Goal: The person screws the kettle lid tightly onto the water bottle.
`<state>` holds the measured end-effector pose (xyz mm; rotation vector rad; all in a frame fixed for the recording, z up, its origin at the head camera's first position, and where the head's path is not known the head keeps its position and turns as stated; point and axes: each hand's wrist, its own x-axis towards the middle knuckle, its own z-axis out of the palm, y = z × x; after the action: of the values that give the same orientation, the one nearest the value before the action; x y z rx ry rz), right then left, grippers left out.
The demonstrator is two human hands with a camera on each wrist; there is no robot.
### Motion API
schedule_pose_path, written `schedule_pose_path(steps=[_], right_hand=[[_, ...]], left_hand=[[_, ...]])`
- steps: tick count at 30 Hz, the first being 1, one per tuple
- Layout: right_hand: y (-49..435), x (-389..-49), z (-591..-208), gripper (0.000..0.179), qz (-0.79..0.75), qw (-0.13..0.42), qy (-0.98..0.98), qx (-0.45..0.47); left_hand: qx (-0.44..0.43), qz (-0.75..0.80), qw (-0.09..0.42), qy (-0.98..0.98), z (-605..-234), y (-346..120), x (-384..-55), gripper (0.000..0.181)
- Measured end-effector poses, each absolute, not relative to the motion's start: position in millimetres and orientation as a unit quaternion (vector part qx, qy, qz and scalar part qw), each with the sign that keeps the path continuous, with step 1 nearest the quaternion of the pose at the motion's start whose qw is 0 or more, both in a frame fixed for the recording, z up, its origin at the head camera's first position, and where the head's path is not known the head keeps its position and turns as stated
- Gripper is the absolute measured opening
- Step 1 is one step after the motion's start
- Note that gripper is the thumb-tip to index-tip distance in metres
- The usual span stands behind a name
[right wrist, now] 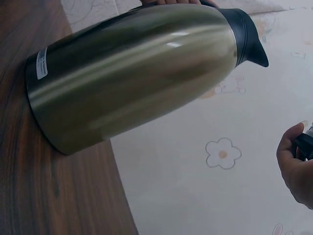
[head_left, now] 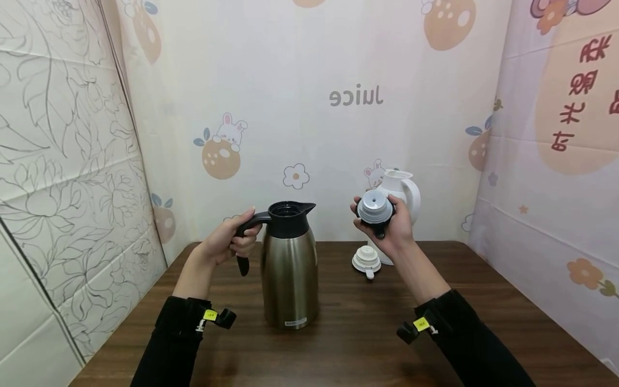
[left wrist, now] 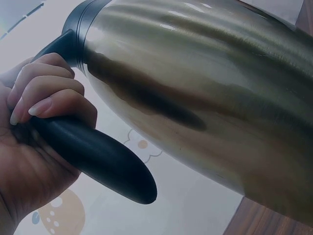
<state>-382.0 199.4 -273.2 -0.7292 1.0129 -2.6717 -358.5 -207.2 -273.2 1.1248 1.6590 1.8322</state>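
Vacuum jug [head_left: 290, 279]: a bronze-coloured metal body is stood upright on the brown wooden table [head_left: 348, 349], with a small label [head_left: 296, 322] fixed near its base
Jug mouth [head_left: 288, 209]: exposed within a black collar [head_left: 286, 230], from which the black spout [head_left: 308, 207] is pointed toward the right hand [head_left: 401, 231]
Left hand [head_left: 231, 242]: curled tightly round the black jug handle [head_left: 243, 265], whose lower end is seen beneath the grip
Right hand: partly closed, with the black-and-grey stopper [head_left: 374, 207] gripped by its edges and the ridged grey side turned up; the stopper is held above the table, well apart from the jug mouth
White jug [head_left: 394, 185]: partly hidden behind the right hand, its white handle [head_left: 413, 199] seen on its right side
White stopper [head_left: 366, 260]: laid on the table just beside the white jug
Backdrop [head_left: 271, 80]: printed with fruit, rabbits and the mirrored word "Juice"
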Motion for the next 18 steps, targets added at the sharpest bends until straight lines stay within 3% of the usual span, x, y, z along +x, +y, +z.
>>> schedule_pose_path(steps=[18], right_hand=[[164, -382, -234, 0.042, -0.836, -0.013, 0.472, -0.279]], left_hand=[[0.405, 0.661, 0.212, 0.595, -273, -206, -358, 0.052]])
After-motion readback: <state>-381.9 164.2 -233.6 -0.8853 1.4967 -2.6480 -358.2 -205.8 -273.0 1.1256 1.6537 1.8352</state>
